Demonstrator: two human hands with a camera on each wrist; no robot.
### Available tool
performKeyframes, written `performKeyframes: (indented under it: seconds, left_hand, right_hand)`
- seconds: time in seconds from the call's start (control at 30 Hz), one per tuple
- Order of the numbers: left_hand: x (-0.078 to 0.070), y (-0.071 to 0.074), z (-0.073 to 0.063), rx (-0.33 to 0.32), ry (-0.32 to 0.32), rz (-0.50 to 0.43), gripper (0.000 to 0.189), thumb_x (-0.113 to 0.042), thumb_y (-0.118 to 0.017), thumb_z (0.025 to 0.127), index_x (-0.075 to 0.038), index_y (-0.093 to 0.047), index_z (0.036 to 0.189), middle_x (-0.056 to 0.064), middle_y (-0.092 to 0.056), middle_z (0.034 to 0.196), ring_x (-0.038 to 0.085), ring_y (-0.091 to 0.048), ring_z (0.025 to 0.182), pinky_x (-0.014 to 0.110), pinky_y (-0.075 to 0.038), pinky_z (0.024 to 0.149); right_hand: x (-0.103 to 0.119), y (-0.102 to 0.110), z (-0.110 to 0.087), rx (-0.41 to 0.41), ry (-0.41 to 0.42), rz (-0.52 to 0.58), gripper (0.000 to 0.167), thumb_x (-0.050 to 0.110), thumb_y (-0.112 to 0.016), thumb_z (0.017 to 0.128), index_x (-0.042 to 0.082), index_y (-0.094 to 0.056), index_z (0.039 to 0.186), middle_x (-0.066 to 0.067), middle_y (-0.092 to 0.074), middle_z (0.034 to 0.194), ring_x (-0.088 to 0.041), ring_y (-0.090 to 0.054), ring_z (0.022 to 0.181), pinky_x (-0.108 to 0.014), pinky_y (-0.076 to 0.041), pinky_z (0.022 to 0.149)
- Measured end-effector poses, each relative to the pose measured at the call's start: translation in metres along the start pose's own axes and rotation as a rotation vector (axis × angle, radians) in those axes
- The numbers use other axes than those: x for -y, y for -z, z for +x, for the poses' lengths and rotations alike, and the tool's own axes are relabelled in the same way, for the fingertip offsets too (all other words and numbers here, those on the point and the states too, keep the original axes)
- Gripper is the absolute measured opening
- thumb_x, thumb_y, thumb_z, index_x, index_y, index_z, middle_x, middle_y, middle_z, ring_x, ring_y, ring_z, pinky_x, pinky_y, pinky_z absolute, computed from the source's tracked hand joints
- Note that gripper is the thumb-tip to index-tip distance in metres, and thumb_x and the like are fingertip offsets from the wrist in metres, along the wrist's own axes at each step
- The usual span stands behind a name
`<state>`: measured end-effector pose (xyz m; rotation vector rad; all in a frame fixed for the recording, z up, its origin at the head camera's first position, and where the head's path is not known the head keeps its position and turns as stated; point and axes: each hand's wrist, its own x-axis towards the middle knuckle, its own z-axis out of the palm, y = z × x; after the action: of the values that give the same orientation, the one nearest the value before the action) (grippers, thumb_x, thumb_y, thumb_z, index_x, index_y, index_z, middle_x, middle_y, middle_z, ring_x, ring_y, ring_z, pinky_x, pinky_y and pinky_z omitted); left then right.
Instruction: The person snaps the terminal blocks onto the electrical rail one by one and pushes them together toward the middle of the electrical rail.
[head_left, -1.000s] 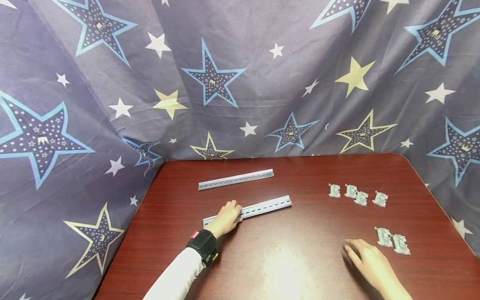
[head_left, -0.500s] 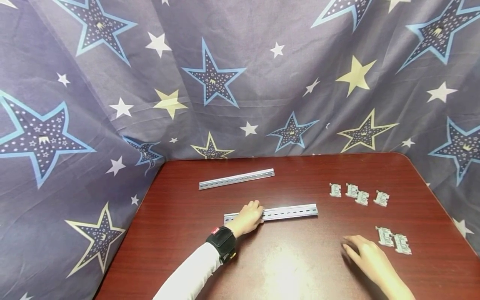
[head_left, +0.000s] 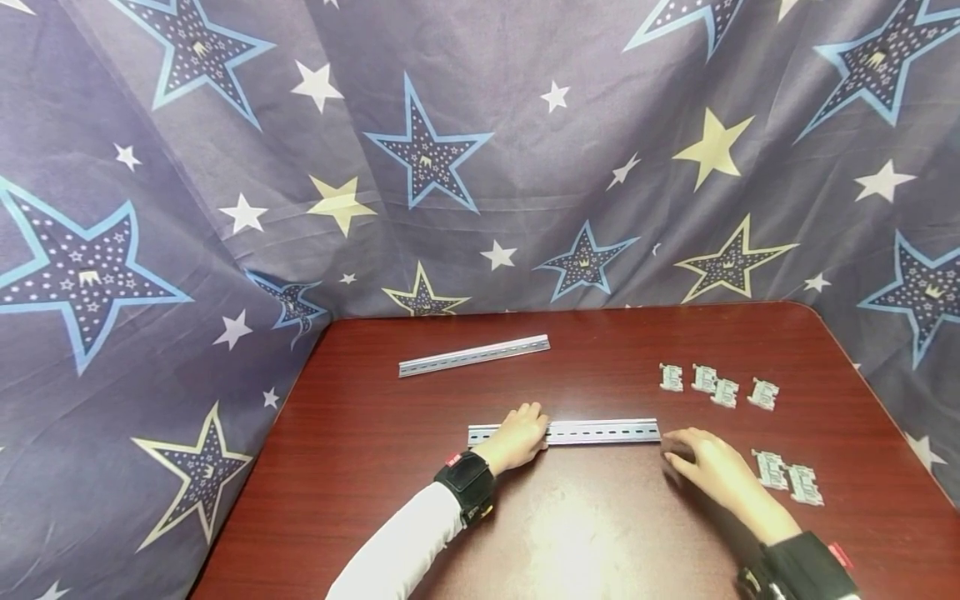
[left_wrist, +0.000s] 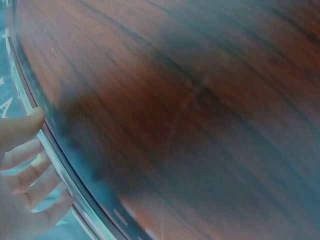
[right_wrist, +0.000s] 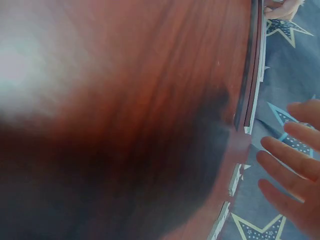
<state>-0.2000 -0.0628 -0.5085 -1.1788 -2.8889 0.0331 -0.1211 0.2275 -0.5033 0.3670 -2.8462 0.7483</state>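
Gripping near rail [head_left: 603, 432], left hand [head_left: 516, 437] hides stretch left of middle, head view; far rail [head_left: 474, 356] lies behind on table [head_left: 330, 500]. Right hand [head_left: 712, 471] just beside near rail's right end, fingers loose, holding nothing. Two clips [head_left: 806, 485] beside right hand, four clips [head_left: 724, 392] farther back. White sleeve [head_left: 408, 542] cut off at bottom. Left wrist view: thumb one side of near rail, fingers other; hand cropped at left. Right wrist view: fingers spread, apart from rail end; left hand mostly cut off at top.
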Motion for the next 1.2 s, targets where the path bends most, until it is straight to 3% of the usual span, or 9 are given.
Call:
performKeyframes:
  seconds: [0.4, 0.87, 1.07, 1.2]
  left_hand:
    - [-0.001, -0.006, 0.002, 0.002, -0.012, 0.015, 0.023, -0.026, -0.065, 0.077, -0.008, -0.057, 0.090, 0.004, -0.048, 0.088, 0.019, -0.048, 0.084, 0.029, -0.040, 0.066]
    - [0.000, -0.010, 0.000, -0.018, -0.012, 0.019, 0.021, -0.025, -0.065, 0.077, -0.009, -0.057, 0.088, 0.004, -0.047, 0.088, 0.019, -0.048, 0.084, 0.028, -0.040, 0.066]
    - [0.001, -0.007, 0.000, -0.020, 0.007, -0.038, 0.024, -0.026, -0.068, 0.075, -0.009, -0.059, 0.089, 0.003, -0.048, 0.088, 0.019, -0.049, 0.083, 0.029, -0.041, 0.067]
    - [0.005, -0.005, -0.001, 0.002, 0.042, -0.103, 0.035, -0.031, -0.069, 0.073, -0.009, -0.061, 0.099, 0.002, -0.048, 0.090, 0.018, -0.049, 0.085, 0.029, -0.040, 0.070]
  right_hand:
    - [-0.017, -0.015, 0.035, 0.014, 0.060, 0.077, 0.033, 0.012, -0.070, 0.070, -0.004, -0.062, 0.097, -0.017, -0.062, 0.094, -0.034, -0.056, 0.092, -0.046, -0.042, 0.080]
    - [-0.017, -0.031, 0.047, 0.082, 0.092, 0.182, 0.046, 0.017, -0.076, 0.063, -0.003, -0.061, 0.102, -0.014, -0.061, 0.097, -0.029, -0.056, 0.092, -0.043, -0.042, 0.078]
    - [-0.017, -0.036, 0.050, 0.086, 0.133, 0.162, 0.047, 0.016, -0.077, 0.059, -0.003, -0.063, 0.099, -0.013, -0.060, 0.091, -0.029, -0.056, 0.087, -0.042, -0.043, 0.076]
    - [-0.017, -0.037, 0.052, 0.085, 0.149, 0.133, 0.048, 0.017, -0.079, 0.057, -0.003, -0.063, 0.098, -0.011, -0.058, 0.088, -0.029, -0.055, 0.084, -0.041, -0.043, 0.075]
